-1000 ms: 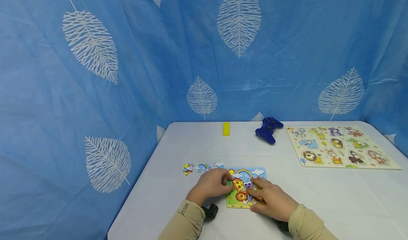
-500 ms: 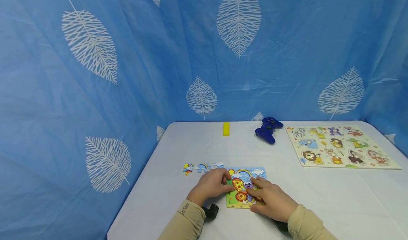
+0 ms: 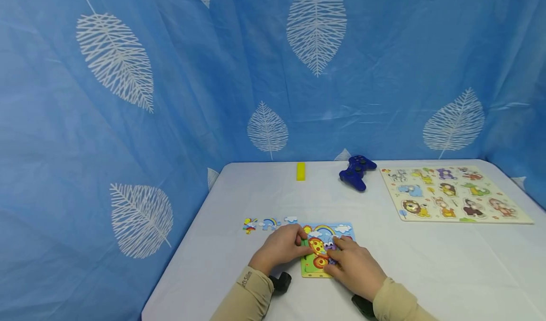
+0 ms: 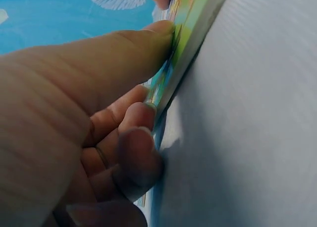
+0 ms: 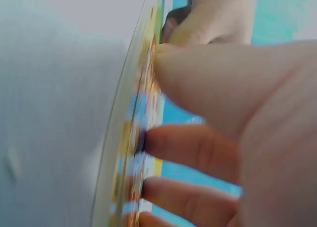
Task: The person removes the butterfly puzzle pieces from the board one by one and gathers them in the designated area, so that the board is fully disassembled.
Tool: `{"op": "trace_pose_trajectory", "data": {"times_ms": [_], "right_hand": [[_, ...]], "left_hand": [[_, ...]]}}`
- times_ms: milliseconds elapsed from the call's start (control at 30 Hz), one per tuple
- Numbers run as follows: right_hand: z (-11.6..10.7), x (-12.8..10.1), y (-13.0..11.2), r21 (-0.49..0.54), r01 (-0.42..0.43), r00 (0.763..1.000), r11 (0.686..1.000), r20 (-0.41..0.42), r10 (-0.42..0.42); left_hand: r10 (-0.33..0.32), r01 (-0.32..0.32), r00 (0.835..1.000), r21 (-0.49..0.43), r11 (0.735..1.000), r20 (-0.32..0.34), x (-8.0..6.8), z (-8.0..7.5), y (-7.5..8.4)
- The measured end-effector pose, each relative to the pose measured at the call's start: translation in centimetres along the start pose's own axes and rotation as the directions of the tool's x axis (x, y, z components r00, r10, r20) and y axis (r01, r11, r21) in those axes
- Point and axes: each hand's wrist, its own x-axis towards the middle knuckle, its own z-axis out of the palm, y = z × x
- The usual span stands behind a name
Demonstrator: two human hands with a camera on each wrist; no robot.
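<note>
From the head view, a butterfly jigsaw puzzle (image 3: 326,250) lies near the front of the white tabletop (image 3: 426,264), seemingly mostly assembled, with three loose pieces (image 3: 268,224) just to its left. The left hand (image 3: 281,247) grips its left edge while the right hand (image 3: 354,266) rests fingers on the picture. The left wrist view shows the thumb (image 4: 124,48) on top with fingers curled beside the edge; the right wrist view shows spread fingers (image 5: 198,147) touching its face.
</note>
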Motion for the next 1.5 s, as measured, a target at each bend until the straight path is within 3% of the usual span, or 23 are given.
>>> {"op": "trace_pose_trajectory", "data": {"times_ms": [267, 567, 833, 967, 1167, 1333, 1500], "right_hand": [[0.52, 0.25, -0.75, -0.043, -0.054, 0.998, 0.998, -0.029, 0.053], [0.56, 0.23, -0.52, -0.035, -0.044, 0.999, 0.998, -0.006, 0.044], [0.39, 0.14, -0.41, -0.016, -0.023, 1.000, 1.000, -0.004, 0.023], [0.26, -0.01, -0.45, -0.026, 0.024, 1.000, 0.999, -0.009, -0.025], [0.15, -0.52, -0.34, -0.045, 0.185, 0.982, 0.982, -0.037, -0.187], [-0.25, -0.59, -0.43, 0.011, 0.180, 0.982, 0.984, 0.062, -0.180], [-0.22, -0.44, -0.38, 0.015, 0.189, 0.979, 0.982, 0.077, -0.190]], "left_hand": [[-0.004, 0.002, 1.000, -0.081, 0.997, -0.024, 0.02, -0.23, 0.00], [0.023, -0.030, 0.999, -0.159, 0.987, -0.044, 0.01, -0.17, -0.04], [0.023, -0.027, 1.000, -0.215, 0.976, -0.019, 0.09, -0.19, -0.12], [0.019, -0.025, 0.999, -0.224, 0.974, -0.028, 0.24, -0.06, -0.22], [0.004, -0.010, 1.000, -0.256, 0.967, -0.024, 0.30, 0.31, -0.16], [-0.016, 0.011, 1.000, -0.286, 0.958, -0.016, 0.22, 0.11, 0.06], [-0.023, 0.027, 1.000, -0.306, 0.952, 0.017, -0.05, -0.30, 0.11]]}}
